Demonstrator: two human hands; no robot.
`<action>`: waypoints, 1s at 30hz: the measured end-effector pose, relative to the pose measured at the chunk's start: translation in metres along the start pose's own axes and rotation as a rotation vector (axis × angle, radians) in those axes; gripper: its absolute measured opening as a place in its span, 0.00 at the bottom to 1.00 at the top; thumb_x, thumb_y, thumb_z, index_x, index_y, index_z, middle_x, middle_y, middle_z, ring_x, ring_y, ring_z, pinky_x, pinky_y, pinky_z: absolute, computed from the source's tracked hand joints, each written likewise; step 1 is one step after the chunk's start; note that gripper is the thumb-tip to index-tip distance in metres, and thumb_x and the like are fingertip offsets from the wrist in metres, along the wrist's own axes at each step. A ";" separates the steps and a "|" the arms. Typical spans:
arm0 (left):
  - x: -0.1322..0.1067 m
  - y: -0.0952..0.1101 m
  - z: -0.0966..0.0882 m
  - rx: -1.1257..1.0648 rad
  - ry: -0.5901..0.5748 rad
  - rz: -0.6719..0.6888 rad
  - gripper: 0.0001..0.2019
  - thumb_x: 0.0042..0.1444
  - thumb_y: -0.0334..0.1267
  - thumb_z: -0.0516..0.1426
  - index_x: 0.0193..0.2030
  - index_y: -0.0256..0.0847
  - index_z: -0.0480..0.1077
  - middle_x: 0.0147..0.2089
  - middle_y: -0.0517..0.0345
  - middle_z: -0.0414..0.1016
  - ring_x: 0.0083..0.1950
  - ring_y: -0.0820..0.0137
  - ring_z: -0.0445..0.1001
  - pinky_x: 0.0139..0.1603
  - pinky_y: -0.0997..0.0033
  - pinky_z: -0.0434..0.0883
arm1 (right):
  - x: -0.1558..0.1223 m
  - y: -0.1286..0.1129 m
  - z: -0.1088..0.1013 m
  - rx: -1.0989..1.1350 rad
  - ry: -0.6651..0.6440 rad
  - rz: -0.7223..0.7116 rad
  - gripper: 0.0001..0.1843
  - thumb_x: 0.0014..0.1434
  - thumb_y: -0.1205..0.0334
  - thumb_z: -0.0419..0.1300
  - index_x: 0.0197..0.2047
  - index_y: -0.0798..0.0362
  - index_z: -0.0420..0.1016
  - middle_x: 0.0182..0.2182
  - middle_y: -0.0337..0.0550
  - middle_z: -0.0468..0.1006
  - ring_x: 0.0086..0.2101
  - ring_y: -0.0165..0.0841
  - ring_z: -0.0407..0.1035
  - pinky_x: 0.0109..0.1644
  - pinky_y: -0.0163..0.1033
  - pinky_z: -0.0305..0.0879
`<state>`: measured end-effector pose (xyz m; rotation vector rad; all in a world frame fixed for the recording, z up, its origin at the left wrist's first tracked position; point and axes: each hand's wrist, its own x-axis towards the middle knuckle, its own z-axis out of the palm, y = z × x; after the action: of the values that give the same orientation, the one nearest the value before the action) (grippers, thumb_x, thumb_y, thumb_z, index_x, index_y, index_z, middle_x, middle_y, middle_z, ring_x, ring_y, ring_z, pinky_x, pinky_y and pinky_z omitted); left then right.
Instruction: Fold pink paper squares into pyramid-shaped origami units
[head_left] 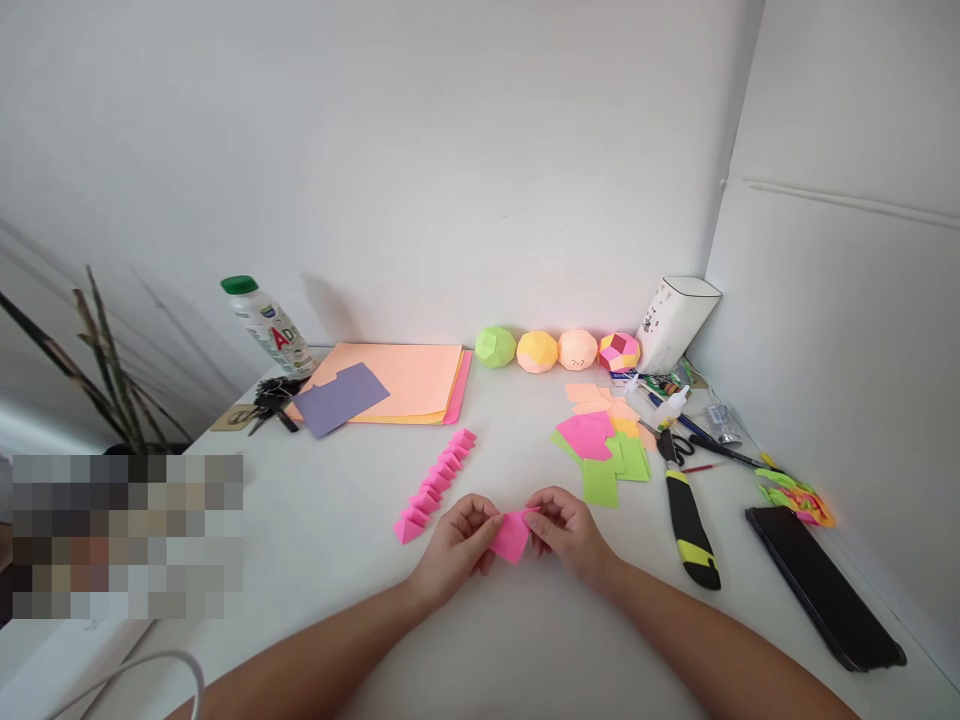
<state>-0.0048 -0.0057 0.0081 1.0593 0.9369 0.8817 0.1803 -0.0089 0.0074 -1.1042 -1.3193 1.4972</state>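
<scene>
A small pink paper piece [512, 536] is pinched between both hands over the white table [337, 540]. My left hand [457, 545] grips its left edge with curled fingers. My right hand [566, 527] holds its right corner between thumb and fingertips. Just left of my left hand lies a row of several folded pink paper units [435, 484], lined up diagonally. To the right, a loose pile of pink, green and orange paper squares [604, 445] rests on the table.
Orange paper sheets with a purple card [390, 385] lie at the back, beside keys [268, 400] and a bottle [268, 325]. Several paper balls [559, 350] line the wall. Scissors [673, 445], a yellow-black cutter [694, 530], a phone [825, 590] and a white box [677, 322] sit at right.
</scene>
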 end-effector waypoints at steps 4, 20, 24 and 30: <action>0.000 -0.003 -0.003 -0.021 -0.008 0.026 0.14 0.54 0.48 0.58 0.30 0.39 0.62 0.20 0.66 0.68 0.17 0.78 0.62 0.16 0.80 0.54 | 0.002 0.004 -0.001 0.010 0.004 0.000 0.16 0.54 0.50 0.62 0.37 0.54 0.68 0.20 0.33 0.69 0.19 0.26 0.65 0.24 0.33 0.61; -0.001 -0.001 -0.004 0.011 -0.019 0.150 0.08 0.50 0.37 0.63 0.38 0.42 0.74 0.38 0.57 0.74 0.40 0.69 0.71 0.42 0.69 0.70 | 0.000 -0.002 -0.003 0.035 -0.116 0.029 0.13 0.54 0.55 0.62 0.36 0.56 0.72 0.20 0.35 0.71 0.19 0.24 0.63 0.24 0.32 0.61; 0.000 -0.004 -0.006 0.008 -0.015 0.089 0.10 0.48 0.37 0.64 0.39 0.41 0.75 0.30 0.60 0.75 0.33 0.71 0.71 0.36 0.72 0.70 | 0.000 0.000 -0.003 0.028 -0.151 0.014 0.11 0.55 0.57 0.61 0.37 0.57 0.72 0.22 0.37 0.73 0.20 0.25 0.65 0.26 0.33 0.63; 0.001 -0.004 -0.006 -0.025 -0.060 0.123 0.09 0.48 0.36 0.64 0.38 0.42 0.75 0.32 0.59 0.78 0.34 0.71 0.74 0.38 0.71 0.71 | 0.000 0.003 -0.003 0.019 -0.164 0.000 0.11 0.56 0.58 0.61 0.39 0.56 0.72 0.23 0.38 0.73 0.21 0.25 0.65 0.27 0.33 0.64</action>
<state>-0.0095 -0.0041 0.0031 1.1257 0.8154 0.9549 0.1835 -0.0086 0.0037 -0.9861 -1.4124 1.6260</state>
